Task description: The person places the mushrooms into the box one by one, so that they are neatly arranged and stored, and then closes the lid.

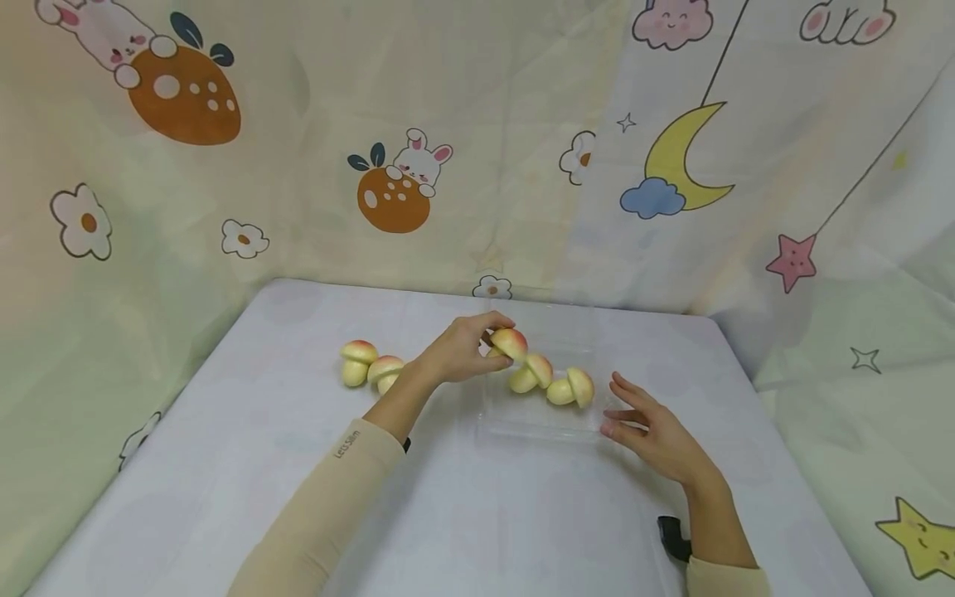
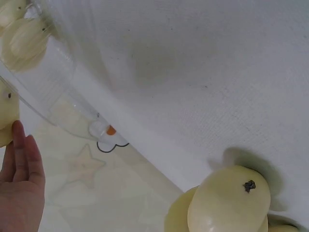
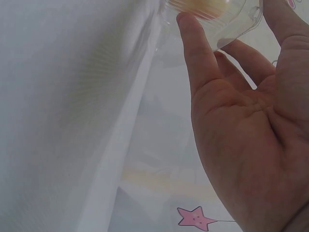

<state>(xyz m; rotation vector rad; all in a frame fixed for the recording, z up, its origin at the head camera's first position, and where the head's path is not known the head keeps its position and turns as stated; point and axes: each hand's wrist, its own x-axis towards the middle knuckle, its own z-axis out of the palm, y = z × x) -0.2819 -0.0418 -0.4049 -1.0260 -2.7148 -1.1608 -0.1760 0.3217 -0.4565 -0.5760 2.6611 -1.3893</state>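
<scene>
Your left hand (image 1: 462,348) pinches a toy mushroom (image 1: 509,342) with a pink-blushed cap between thumb and curled fingers, holding it over the left rear part of a clear plastic tray (image 1: 522,419). Held mushroom: cap toward the right, pale stem hidden behind your fingers in the head view.

Inside the tray, two more mushrooms lie on their sides just right of the held one: one (image 1: 531,373) close under it, the next (image 1: 571,388) touching or nearly touching that one, toward the tray's right side.

Your right hand (image 1: 652,431) is spread, fingers straight. In the right wrist view its fingertips (image 3: 188,29) press against the tray's clear wall (image 3: 231,24), with a mushroom showing through the plastic. It grips nothing.

Outside the tray, to the left, two further mushrooms (image 1: 370,365) lie together on the worktop (image 1: 261,464), well apart from the tray. The left wrist view shows their pale stem ends (image 2: 227,200) close up.

The worktop is covered with a white cloth. Cartoon-print curtains (image 1: 186,166) hang behind and on both sides.
</scene>
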